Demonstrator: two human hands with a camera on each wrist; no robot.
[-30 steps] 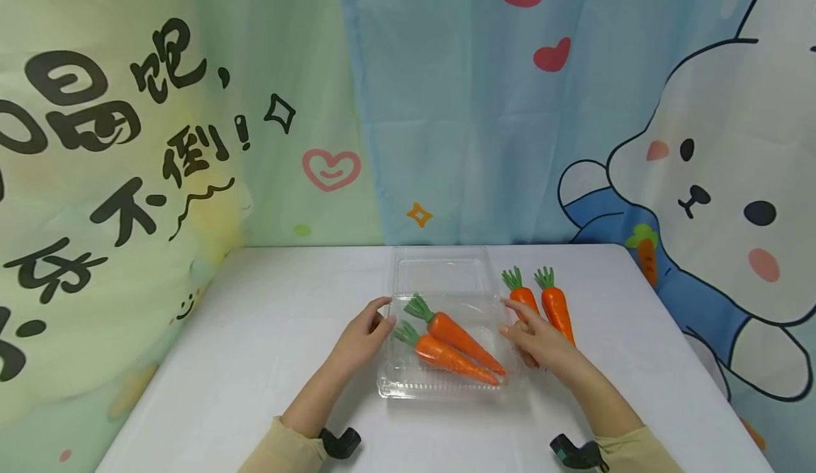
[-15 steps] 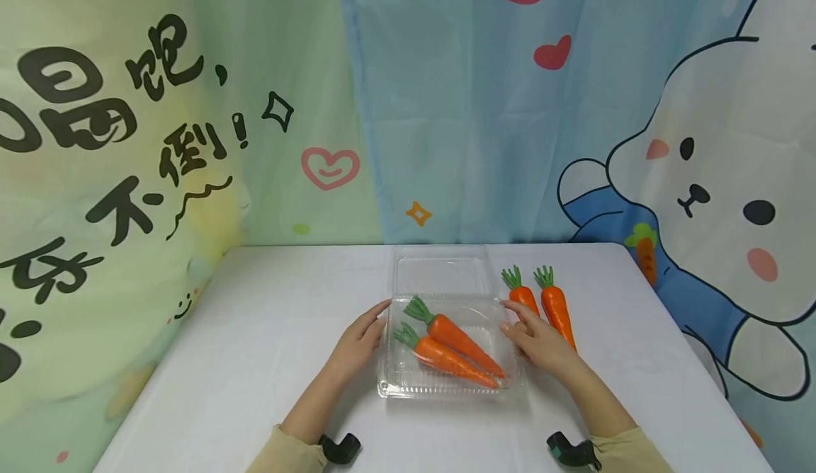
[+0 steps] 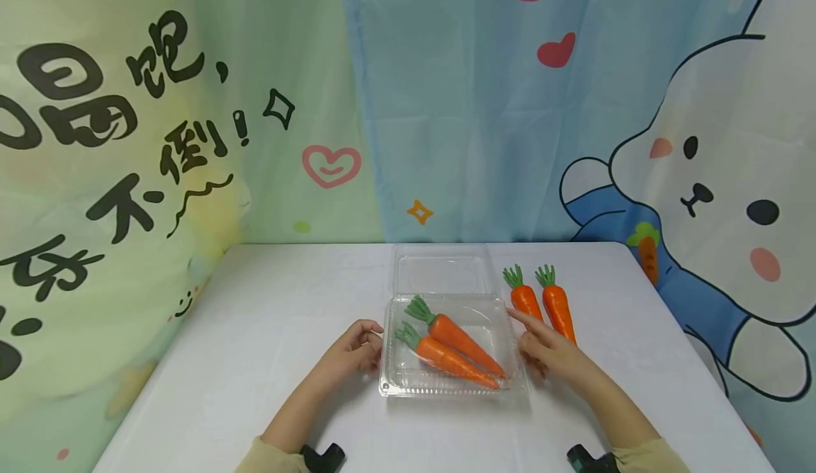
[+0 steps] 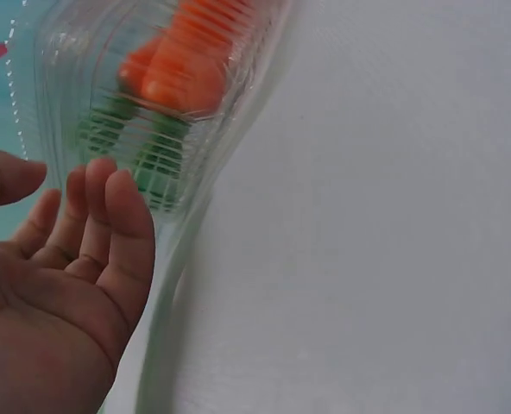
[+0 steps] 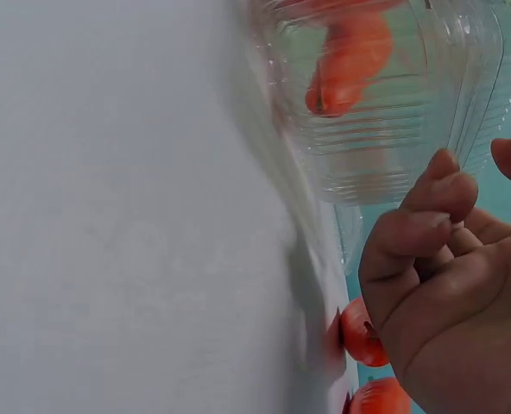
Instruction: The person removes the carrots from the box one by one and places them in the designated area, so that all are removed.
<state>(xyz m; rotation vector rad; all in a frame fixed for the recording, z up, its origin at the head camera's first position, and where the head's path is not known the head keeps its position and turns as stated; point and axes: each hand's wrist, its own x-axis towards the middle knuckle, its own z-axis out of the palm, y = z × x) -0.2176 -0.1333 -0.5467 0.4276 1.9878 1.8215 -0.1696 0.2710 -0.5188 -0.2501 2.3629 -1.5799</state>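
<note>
A clear plastic clamshell box [image 3: 440,391] lies on the table, its lid [image 3: 441,272] folded back behind it. Two orange carrots with green tops, a front carrot [image 3: 449,364] and a rear carrot [image 3: 468,345], lie side by side in the base. My left hand [image 3: 353,349] is at the box's left wall, fingers loosely bent and empty; the left wrist view shows its palm and fingertips beside the ribbed wall [image 4: 212,155]. On the other side, my right hand [image 3: 553,349] points its index finger toward the back right corner. Its other fingers curl loosely, holding nothing.
Two more carrots, a left carrot [image 3: 525,300] and a right carrot [image 3: 557,311], lie on the white table [image 3: 268,360] beyond my right hand. A printed curtain [image 3: 433,105] hangs behind the table's back edge.
Both hands have moved outward and slightly toward me, the left fingers coming off the box's back left corner. The box and the carrots stay in place.
</note>
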